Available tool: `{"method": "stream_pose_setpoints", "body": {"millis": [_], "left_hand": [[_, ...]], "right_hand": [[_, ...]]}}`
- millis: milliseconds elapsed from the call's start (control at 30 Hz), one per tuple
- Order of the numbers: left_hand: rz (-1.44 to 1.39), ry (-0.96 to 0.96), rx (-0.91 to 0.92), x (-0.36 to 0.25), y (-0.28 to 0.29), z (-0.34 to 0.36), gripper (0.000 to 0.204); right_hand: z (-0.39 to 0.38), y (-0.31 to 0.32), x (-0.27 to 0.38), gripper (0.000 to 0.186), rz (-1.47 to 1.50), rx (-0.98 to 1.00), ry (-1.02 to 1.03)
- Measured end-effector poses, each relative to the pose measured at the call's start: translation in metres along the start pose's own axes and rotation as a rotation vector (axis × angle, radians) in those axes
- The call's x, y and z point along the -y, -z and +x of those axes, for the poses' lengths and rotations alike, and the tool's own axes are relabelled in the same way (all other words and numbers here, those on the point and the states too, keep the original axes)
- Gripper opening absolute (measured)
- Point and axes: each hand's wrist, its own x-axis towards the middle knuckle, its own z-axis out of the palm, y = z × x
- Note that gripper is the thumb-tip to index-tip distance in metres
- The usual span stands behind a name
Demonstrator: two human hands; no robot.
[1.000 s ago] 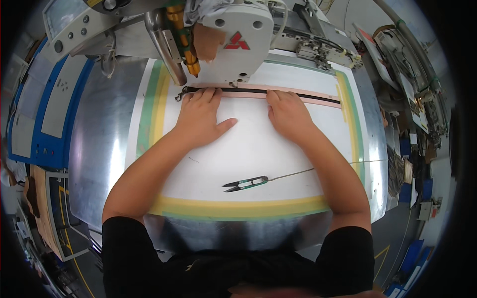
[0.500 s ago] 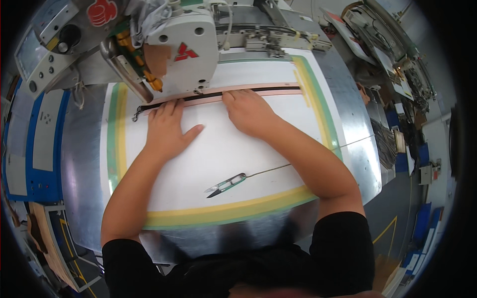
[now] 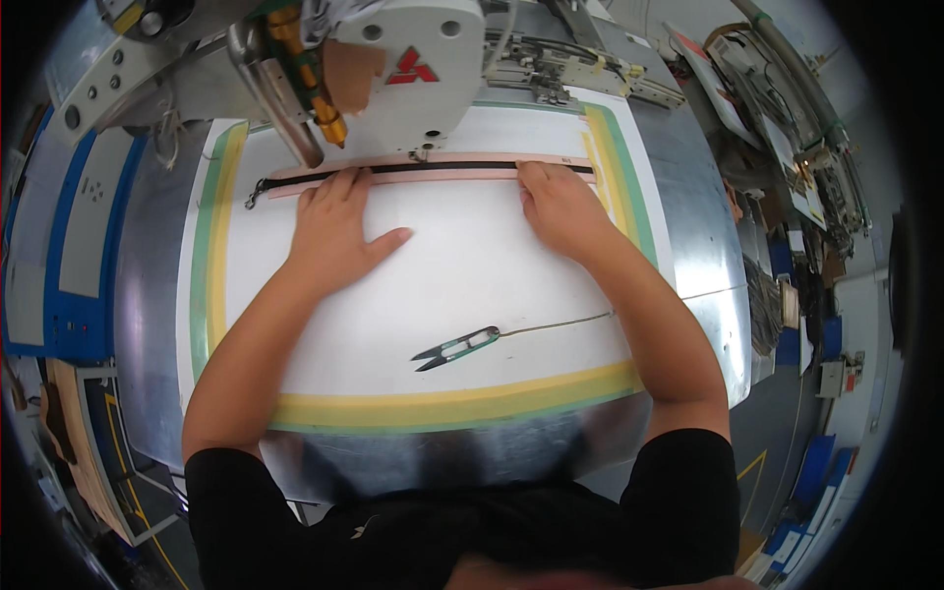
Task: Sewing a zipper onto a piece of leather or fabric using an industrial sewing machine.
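Note:
A long, narrow black strap (image 3: 442, 168) with a metal clasp (image 3: 253, 193) at its left end lies along a pink strip (image 3: 393, 177) on the white work sheet (image 3: 442, 265). My left hand (image 3: 339, 226) rests flat near the strap's left part, fingertips on the strip and strap, thumb spread to the right. Farther right, my right hand (image 3: 562, 208) has its fingers curled together and pressed at the strap's edge; what lies beneath the fingertips is hidden. Between my forearms lie thread snips (image 3: 457, 347), tied to a cord (image 3: 556, 324).
A white sewing machine head (image 3: 413, 88) hangs just beyond the strap, with a gold-coloured pointed tool (image 3: 332, 128) on its left. Yellow and green tape (image 3: 472, 396) borders the sheet on the metal table (image 3: 703, 246). A blue cabinet (image 3: 93, 236) stands left.
My right hand has slid right along the strap, toward its right end. My left hand stays near the left part, on the strip. The whole view has shifted slightly.

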Motion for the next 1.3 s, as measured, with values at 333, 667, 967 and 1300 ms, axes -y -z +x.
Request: {"method": "stream_pose_setpoints", "body": {"millis": [333,667,967,1300], "left_hand": [[-0.008,-0.027,0.061,-0.020,-0.006,0.015,0.089],[-0.055,-0.033,0.068,-0.035,-0.010,0.022,0.084],[-0.076,-0.014,0.064,-0.038,-0.008,0.021,0.080],[-0.017,-0.005,0.045,-0.034,-0.013,0.017,0.081]], "right_hand": [[0.016,-0.015,0.017,0.016,-0.023,0.025,0.085],[0.026,-0.022,0.034,0.015,-0.032,-0.013,0.194],[0.029,-0.016,0.049,0.016,0.009,0.008,0.188],[0.013,-0.001,0.015,0.027,-0.095,0.041,0.129]]}}
